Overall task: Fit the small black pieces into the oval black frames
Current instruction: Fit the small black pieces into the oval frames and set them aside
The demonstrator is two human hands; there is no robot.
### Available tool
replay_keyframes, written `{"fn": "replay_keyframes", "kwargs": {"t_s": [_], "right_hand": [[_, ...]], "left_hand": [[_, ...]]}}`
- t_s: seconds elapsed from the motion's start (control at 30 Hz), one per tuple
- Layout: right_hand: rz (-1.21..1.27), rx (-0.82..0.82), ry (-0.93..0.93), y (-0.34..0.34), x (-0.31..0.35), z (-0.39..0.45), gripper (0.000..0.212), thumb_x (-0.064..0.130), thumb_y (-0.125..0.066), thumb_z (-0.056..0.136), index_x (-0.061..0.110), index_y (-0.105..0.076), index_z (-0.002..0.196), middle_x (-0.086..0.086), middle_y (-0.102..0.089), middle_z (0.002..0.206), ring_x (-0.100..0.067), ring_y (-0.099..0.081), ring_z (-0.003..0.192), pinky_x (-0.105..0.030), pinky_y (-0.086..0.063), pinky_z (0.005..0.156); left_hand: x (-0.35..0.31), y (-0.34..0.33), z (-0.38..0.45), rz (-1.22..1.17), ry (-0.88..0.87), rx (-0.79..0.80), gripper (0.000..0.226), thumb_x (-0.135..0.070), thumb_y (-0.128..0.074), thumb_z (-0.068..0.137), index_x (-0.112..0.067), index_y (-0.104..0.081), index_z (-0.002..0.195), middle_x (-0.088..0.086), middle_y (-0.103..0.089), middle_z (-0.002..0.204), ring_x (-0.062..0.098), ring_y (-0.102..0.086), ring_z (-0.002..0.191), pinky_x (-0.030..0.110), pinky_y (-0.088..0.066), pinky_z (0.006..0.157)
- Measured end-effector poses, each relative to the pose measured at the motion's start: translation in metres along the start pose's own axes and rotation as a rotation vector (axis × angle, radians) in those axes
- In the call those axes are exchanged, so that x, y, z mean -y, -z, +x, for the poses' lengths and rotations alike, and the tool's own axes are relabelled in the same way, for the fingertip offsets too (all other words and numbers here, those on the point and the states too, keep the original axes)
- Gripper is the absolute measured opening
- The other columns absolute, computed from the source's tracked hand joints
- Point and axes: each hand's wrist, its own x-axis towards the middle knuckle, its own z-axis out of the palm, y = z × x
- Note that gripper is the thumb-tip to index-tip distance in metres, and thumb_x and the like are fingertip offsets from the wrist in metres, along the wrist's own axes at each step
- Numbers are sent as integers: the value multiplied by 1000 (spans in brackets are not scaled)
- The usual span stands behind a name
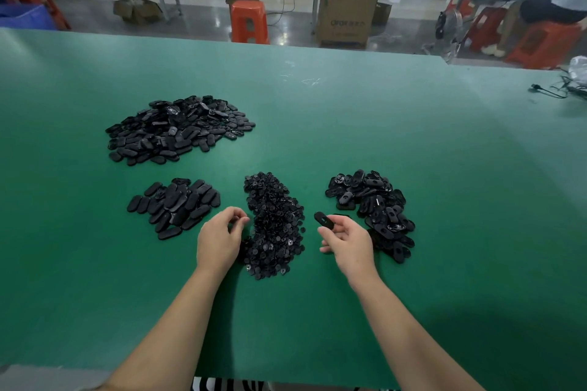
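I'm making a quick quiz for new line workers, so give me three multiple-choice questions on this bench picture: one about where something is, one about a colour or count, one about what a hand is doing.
1. Where does the pile of small black pieces lie?
A. Between the two hands
B. At the table's far edge
C. On the orange stool

2. What colour is the table?
A. Grey
B. Green
C. Blue

3. What is the right hand doing?
A. Lying flat on the table
B. Holding an oval black frame
C. Resting on the left hand

Answers: 1 A, the pile sits between the left hand and the right hand. 2 B, the surface is green throughout. 3 B, its fingers hold one frame lifted beside the pile.
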Motion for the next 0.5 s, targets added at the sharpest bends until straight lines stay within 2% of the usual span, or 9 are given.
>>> {"fn": "replay_keyframes", "kwargs": {"t_s": [0.07, 0.13, 0.3, 0.4, 0.47, 0.5], "right_hand": [[-3, 0, 7, -3, -1, -2, 26, 8, -72, 93, 23, -67, 113, -3, -67, 86, -7, -68, 62, -26, -60, 64], [-29, -12, 23, -6, -1, -5, 27, 8, -71, 93, 23, -69, 114, -4, -66, 89, -9, -68, 62, -28, -61, 68], [-20, -101, 72, -12, -2, -12, 29, 5, -70, 92, 33, -70, 102, -10, -60, 97, -28, -68, 78, -14, -53, 59], [-49, -122, 101, -13, -6, -17, 32, 7, -70, 93, 38, -66, 95, -5, -60, 94, -20, -64, 74, -23, -58, 63], [-87, -131, 126, -15, -10, -20, 25, 9, -71, 92, 33, -67, 93, 2, -59, 89, -13, -59, 72, -32, -60, 69], [-107, -136, 140, -16, -11, -21, 22, 10, -71, 93, 31, -67, 92, 5, -58, 87, -10, -58, 71, -33, -58, 70]], "left_hand": [[0, 1, -1, -37, 11, -6, 15, -25, -68, 96, -33, -65, 83, -14, -66, 70, 16, -56, 53, 35, -48, 51], [-1, 2, -2, -65, 21, -18, 16, -25, -68, 95, -33, -64, 82, -14, -66, 71, 13, -60, 59, 37, -52, 58], [-3, 3, -4, -110, 59, -20, 17, -19, -68, 91, -30, -63, 79, -12, -66, 73, 8, -58, 62, 26, -46, 57], [-3, 3, -4, -93, 79, -11, 17, -11, -66, 89, -26, -64, 83, -11, -65, 75, 11, -54, 56, 24, -42, 55], [-4, 3, -4, -103, 90, -16, 16, -8, -66, 89, -24, -64, 87, -13, -65, 80, 9, -58, 64, 24, -44, 58], [-4, 4, -5, -118, 93, -20, 15, -8, -66, 90, -23, -64, 90, -13, -66, 83, 7, -61, 72, 25, -45, 63]]}}
